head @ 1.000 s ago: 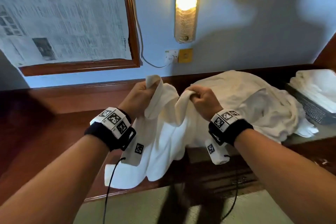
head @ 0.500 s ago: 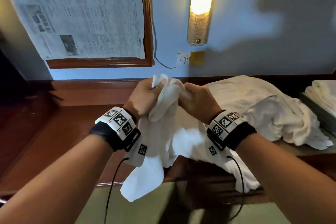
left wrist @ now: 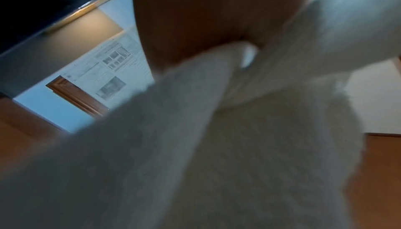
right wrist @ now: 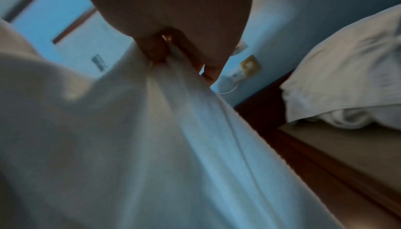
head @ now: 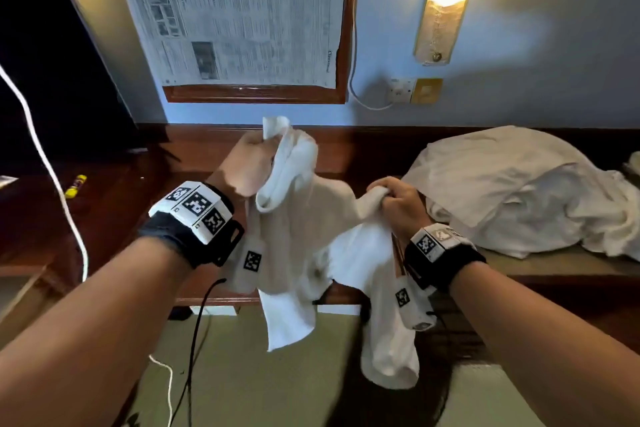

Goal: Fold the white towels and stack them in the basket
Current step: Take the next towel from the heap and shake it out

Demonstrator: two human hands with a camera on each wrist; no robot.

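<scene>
A white towel [head: 304, 243] hangs in the air in front of the wooden counter [head: 114, 218], held by both hands. My left hand [head: 256, 163] grips its top corner, raised higher. My right hand [head: 394, 198] pinches another part of the top edge, lower and to the right. Bunched towel fills the left wrist view [left wrist: 238, 129] under the curled fingers. In the right wrist view the cloth [right wrist: 173, 129] fans down from the pinching fingers [right wrist: 160, 50]. A heap of unfolded white towels [head: 512, 191] lies on the counter at the right. The basket is out of view.
A framed newspaper [head: 235, 17] and a lit wall lamp [head: 446, 0] hang above the counter, with a socket and white cable [head: 398, 90] between them. A yellow marker [head: 75, 185] lies on the counter at the left. A white cord [head: 52, 163] hangs at the left edge.
The view has swung left, so the towel heap sits further right and the basket has left the frame. My hands, close together before, have drawn apart with the towel, the left one higher.
</scene>
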